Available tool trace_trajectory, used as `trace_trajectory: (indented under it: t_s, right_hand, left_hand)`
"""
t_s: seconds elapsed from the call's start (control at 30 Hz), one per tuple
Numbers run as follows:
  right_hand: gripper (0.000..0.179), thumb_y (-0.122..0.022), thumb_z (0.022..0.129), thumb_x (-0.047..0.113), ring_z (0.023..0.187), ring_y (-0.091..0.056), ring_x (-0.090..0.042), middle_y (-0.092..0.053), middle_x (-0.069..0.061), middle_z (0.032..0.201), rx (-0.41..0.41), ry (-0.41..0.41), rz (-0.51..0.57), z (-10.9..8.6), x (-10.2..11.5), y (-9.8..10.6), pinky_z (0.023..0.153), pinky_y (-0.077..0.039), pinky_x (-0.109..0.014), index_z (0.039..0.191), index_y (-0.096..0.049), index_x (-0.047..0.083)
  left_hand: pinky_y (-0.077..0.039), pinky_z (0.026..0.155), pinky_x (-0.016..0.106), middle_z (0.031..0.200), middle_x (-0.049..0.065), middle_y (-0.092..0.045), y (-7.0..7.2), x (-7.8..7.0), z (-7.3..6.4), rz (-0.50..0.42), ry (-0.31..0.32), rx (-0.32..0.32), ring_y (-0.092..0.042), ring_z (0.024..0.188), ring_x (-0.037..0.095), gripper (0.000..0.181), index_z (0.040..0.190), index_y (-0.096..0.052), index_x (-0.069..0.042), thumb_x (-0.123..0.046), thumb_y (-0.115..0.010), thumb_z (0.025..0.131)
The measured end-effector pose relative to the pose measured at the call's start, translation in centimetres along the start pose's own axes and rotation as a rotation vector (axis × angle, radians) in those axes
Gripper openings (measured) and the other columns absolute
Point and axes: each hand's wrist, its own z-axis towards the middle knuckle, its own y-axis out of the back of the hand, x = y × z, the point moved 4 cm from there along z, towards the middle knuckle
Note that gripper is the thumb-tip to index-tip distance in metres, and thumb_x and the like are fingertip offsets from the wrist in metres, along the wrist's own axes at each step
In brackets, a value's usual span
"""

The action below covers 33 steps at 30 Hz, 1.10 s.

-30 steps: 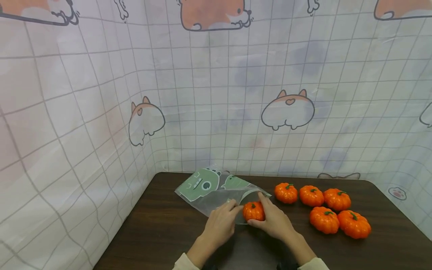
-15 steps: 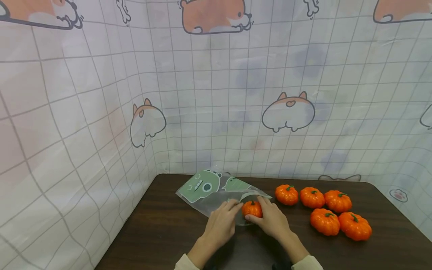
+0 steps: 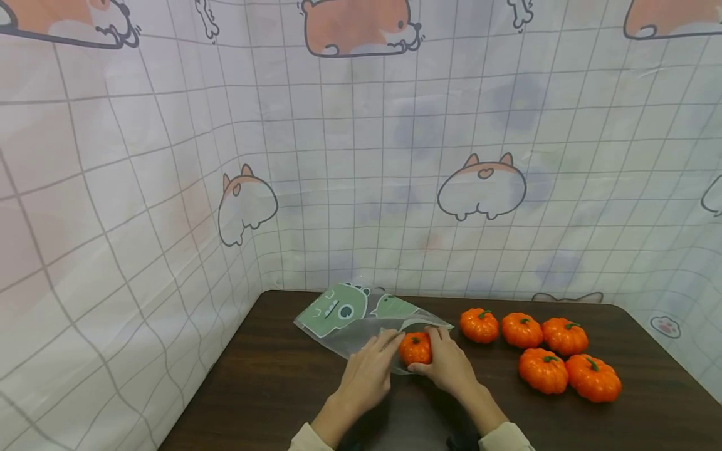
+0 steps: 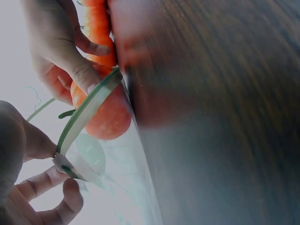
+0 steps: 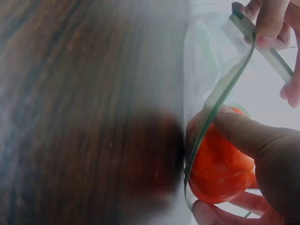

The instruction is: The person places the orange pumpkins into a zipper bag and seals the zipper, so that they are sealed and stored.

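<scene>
A clear plastic bag with green cartoon prints lies flat on the table, its mouth toward me. My left hand pinches the mouth's rim; in the left wrist view thumb and fingers hold the green-edged strip, and the mouth gapes. My right hand grips a small orange pumpkin with a green stem, thumb on the near side and fingers on the right. Seen from the right wrist, the pumpkin sits partly behind the bag's near rim, within the opening.
Several more orange pumpkins stand in two loose rows to the right of the bag. The dark wooden table runs back to a grid-patterned cloth with cartoon dogs, which also hangs along the left side.
My right hand has moved left with the pumpkin, bringing it further into the bag's mouth. The left hand keeps its hold on the rim almost in place.
</scene>
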Motion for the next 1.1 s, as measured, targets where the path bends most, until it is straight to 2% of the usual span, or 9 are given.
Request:
trace_trajectory:
  t_s: [0.17,0.33,0.47,0.6,0.83,1.0,1.1]
  right_hand:
    - [0.081,-0.089,0.074,0.046,0.104,-0.065,-0.040,-0.056,-0.021,0.130,-0.009,-0.040,-0.040,0.11,0.00,-0.19,0.075,-0.056,-0.054,0.137,-0.058,0.007]
    - [0.079,-0.088,0.075,0.047,0.091,-0.067,-0.037,-0.054,-0.024,0.124,-0.006,-0.080,-0.037,0.08,0.00,-0.18,0.067,-0.055,-0.050,0.138,-0.059,0.011]
    - [0.079,-0.085,0.077,0.050,0.086,-0.067,-0.037,-0.060,-0.023,0.122,0.025,-0.108,-0.052,0.17,0.08,-0.13,0.063,-0.054,-0.050,0.141,-0.057,0.013]
    - [0.080,-0.083,0.079,0.050,0.085,-0.069,-0.037,-0.068,-0.020,0.118,0.040,-0.110,-0.072,0.28,0.18,-0.16,0.065,-0.055,-0.051,0.142,-0.055,0.011]
    - [0.075,-0.085,0.080,0.041,0.091,-0.070,-0.040,-0.070,-0.020,0.118,0.022,-0.125,-0.015,0.18,0.26,-0.29,0.072,-0.056,-0.054,0.140,-0.055,0.007]
    - [0.071,-0.082,0.083,0.036,0.096,-0.070,-0.043,-0.068,-0.021,0.123,0.019,-0.131,0.036,0.23,0.25,-0.52,0.074,-0.056,-0.056,0.140,-0.054,0.005]
    - [0.067,-0.081,0.084,0.033,0.094,-0.070,-0.037,-0.070,-0.018,0.118,0.006,-0.121,0.070,0.26,0.20,-0.68,0.077,-0.054,-0.053,0.139,-0.055,0.005]
  left_hand:
    - [-0.049,0.051,0.031,0.143,-0.005,-0.057,-0.05,0.12,0.06,-0.010,0.041,0.024,-0.064,0.102,0.020,0.068,0.145,-0.057,-0.019,0.002,-0.071,0.081]
    - [-0.051,0.054,0.030,0.142,-0.005,-0.058,0.00,0.25,0.04,-0.039,0.054,0.000,-0.064,0.101,0.020,0.069,0.144,-0.058,-0.018,0.005,-0.072,0.080]
    - [-0.052,0.056,0.028,0.143,-0.004,-0.058,0.02,0.43,-0.02,-0.089,0.069,-0.010,-0.063,0.102,0.020,0.069,0.145,-0.057,-0.018,0.005,-0.070,0.081]
    - [-0.053,0.058,0.030,0.143,-0.002,-0.059,0.06,0.63,-0.09,-0.147,0.092,-0.027,-0.063,0.103,0.021,0.066,0.145,-0.058,-0.018,0.004,-0.068,0.084]
    - [-0.053,0.058,0.031,0.141,-0.004,-0.061,0.17,0.83,-0.19,-0.212,0.118,-0.075,-0.064,0.101,0.021,0.063,0.142,-0.061,-0.019,0.005,-0.066,0.084]
    - [-0.055,0.061,0.033,0.137,-0.005,-0.063,0.45,0.89,-0.21,-0.219,0.131,-0.125,-0.064,0.100,0.020,0.059,0.139,-0.063,-0.020,0.004,-0.066,0.085]
    - [-0.056,0.062,0.033,0.136,-0.005,-0.064,0.49,0.94,-0.23,-0.219,0.140,-0.136,-0.064,0.098,0.020,0.058,0.138,-0.064,-0.019,0.004,-0.066,0.085]
